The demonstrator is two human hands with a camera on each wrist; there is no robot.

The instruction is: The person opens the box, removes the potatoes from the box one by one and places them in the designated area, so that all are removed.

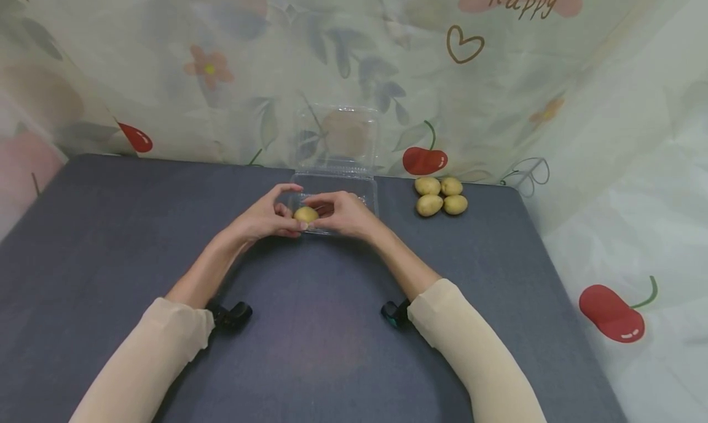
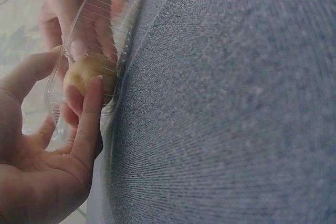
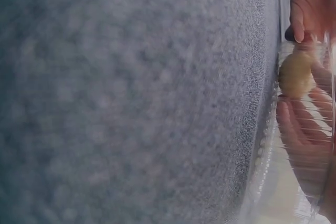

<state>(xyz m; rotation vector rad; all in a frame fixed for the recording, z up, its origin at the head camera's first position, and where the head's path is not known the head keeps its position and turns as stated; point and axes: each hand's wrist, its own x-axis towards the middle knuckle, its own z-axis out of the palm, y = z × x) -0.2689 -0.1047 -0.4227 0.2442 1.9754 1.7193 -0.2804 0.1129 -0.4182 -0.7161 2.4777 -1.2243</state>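
A clear plastic clamshell container [image 1: 376, 195] stands on the table, its lid [image 1: 348, 137] raised upright at the back. Inside its front left corner lies a small yellow potato [image 1: 306, 214], seen through the ribbed wall in both wrist views. My right hand [image 1: 348, 214] reaches into the container and holds this potato between thumb and fingers. At the left corner my left hand [image 1: 260, 219] grips the container, its thumb [image 2: 92, 100] against the outer wall beside the potato. The left index finger is stretched out over the rim.
Several potatoes [image 1: 429, 205] sit in a cluster on the dark grey table [image 1: 310, 349], right of the container. Behind the table hangs a printed curtain [image 1: 343, 54], close to the raised lid. Each forearm wears a black device [image 1: 235, 315].
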